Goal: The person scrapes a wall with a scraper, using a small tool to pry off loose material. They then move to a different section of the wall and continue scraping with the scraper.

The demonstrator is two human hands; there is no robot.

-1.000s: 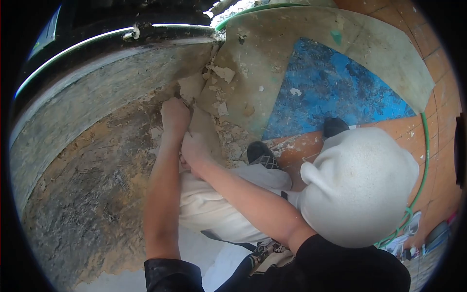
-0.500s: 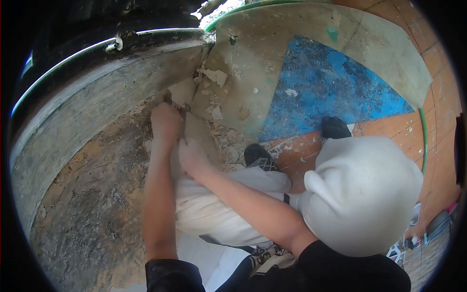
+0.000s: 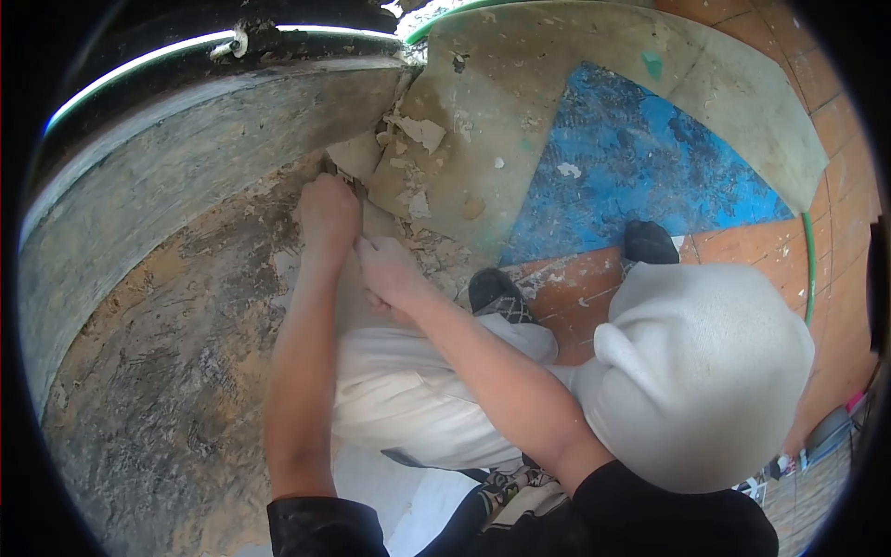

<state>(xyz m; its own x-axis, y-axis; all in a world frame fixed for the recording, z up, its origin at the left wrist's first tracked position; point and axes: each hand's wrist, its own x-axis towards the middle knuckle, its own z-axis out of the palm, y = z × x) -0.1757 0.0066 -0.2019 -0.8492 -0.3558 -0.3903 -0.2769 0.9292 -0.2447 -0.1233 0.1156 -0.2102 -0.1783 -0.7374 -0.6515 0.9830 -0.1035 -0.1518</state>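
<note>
My left hand (image 3: 329,213) is closed in a fist low against the base of the curved wall. A bit of dark edge shows beyond its knuckles, and a thin strip-like tool (image 3: 361,191) shows along its right side; most of it is hidden. Just behind, my right hand (image 3: 394,274) has its fingers curled, thumb side near the left wrist, at what looks like the rear of that tool. Beyond both hands lie a loose pale slab (image 3: 355,156) and broken flakes (image 3: 422,133). Rough, stripped ground (image 3: 176,371) spreads left of my left arm.
The curved grey wall (image 3: 213,121) runs along the left. A pale sheet (image 3: 492,111) with a blue patch (image 3: 640,167) covers the floor ahead, beside orange tiles (image 3: 770,255). A green hose (image 3: 809,269) lies right. My raised knee (image 3: 705,371) fills the right side.
Both hands have shifted slightly forward and to the right, the right hand farther up toward the left wrist. The view has tilted a little.
</note>
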